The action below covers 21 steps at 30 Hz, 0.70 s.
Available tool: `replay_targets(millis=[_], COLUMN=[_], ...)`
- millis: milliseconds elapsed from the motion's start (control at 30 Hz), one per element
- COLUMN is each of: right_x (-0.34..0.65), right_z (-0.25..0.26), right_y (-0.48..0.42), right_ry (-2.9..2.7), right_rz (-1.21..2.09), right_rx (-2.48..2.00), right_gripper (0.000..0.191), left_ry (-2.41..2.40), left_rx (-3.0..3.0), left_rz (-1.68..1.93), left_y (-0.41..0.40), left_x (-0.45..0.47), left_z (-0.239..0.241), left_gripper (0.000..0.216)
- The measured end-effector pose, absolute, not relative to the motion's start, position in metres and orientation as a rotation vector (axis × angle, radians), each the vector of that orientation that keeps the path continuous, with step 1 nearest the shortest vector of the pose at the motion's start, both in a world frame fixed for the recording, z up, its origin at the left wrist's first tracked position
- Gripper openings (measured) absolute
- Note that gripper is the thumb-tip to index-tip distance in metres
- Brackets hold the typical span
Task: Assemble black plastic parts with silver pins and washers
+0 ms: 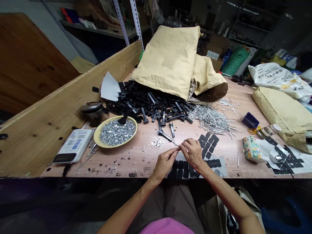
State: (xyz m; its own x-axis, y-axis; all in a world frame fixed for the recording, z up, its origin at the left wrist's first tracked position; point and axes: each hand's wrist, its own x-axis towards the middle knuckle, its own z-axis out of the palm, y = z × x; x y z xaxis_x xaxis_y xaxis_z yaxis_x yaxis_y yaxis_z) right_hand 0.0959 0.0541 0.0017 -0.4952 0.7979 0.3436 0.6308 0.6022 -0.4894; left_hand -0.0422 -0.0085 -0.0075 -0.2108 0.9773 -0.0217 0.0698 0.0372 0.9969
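My left hand (165, 161) and my right hand (192, 151) meet over the front of the table, fingertips pinched together. Between them is the end of a thin metal rod (175, 143), which reaches toward a black plastic part (165, 134). Whatever else is at the fingertips is too small to make out. Small metal washers (158, 142) lie loose just left of the fingers. Behind the hands spreads a heap of black plastic parts (146, 100), with a pile of metal rods (212, 118) to its right. Black pads on a sheet (209, 146) lie under and beside my right hand.
A yellow bowl of washers (97, 138) stands left, near a white box-shaped device (74, 146) and a lidded metal container (94, 110). Large paper sacks (170, 58) lie at the back. On the right are a patterned box (252, 148), a small blue tray (250, 120) and a jar (266, 130).
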Motion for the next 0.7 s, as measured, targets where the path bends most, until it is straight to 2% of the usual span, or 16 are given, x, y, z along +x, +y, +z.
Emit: replay_targets(millis=[100, 300, 467, 567, 633, 700], right_x=[0.100, 0.094, 0.096, 0.106, 0.113, 0.121], right_z=[0.005, -0.003, -0.008, -0.010, -0.012, -0.015], right_y=[0.045, 0.019, 0.005, 0.002, 0.001, 0.001], right_ry=[-2.048, -1.537, -1.088, -1.099, -1.250, -1.486], right_rz=[0.560, 1.409, 1.867, 1.853, 1.689, 1.389], right_rx=[-1.231, -1.124, -1.144, -1.241, -1.302, -1.339], right_gripper=[0.032, 0.035, 0.040, 0.034, 0.027, 0.022], left_ry=[1.329, 1.114, 1.078, 1.120, 1.122, 1.111], left_rx=[0.871, 0.592, 0.501, 0.541, 0.538, 0.500], left_rz=[1.302, 1.397, 1.375, 1.386, 1.377, 1.354], left_y=[-0.008, 0.000, 0.002, 0.001, 0.001, 0.001], left_x=[-0.041, -0.022, -0.010, -0.008, -0.004, 0.002], left_z=[-0.005, -0.006, -0.010, -0.015, -0.017, -0.018], left_gripper=[0.033, 0.032, 0.034, 0.030, 0.031, 0.034])
